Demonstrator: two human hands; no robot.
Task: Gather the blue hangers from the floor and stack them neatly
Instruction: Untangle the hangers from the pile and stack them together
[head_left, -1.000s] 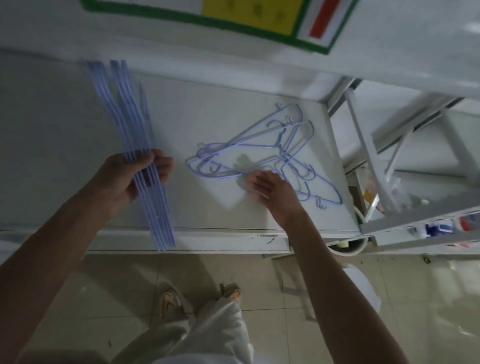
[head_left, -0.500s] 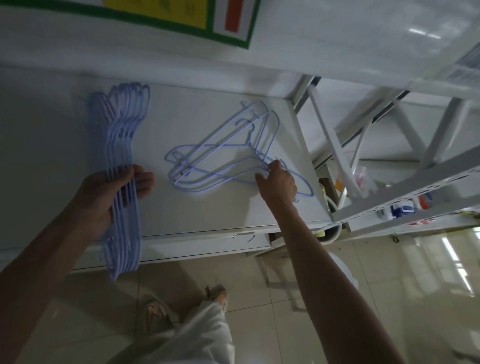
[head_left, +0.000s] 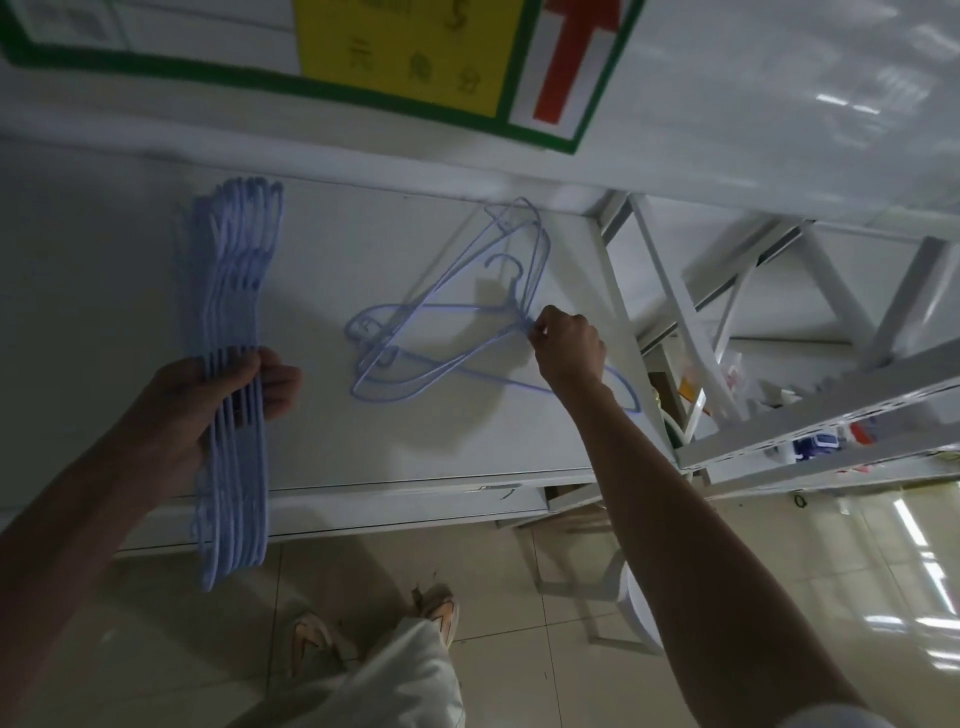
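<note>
Two hands: left (head_left: 208, 400) grips stacked hangers (head_left: 234, 364); right (head_left: 569, 348) apparently pinches loose hangers (head_left: 441, 332).

You have two groups of blue hangers — one gripped stack (head_left: 234, 374), too tight to count, and a loose tangle (head_left: 447, 332) of roughly four. Two hands, two shoes (head_left: 311, 642).

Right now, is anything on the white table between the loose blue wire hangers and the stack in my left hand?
Nothing visible: bare white table separates the loose blue wire hangers from the stack of blue hangers.
</note>
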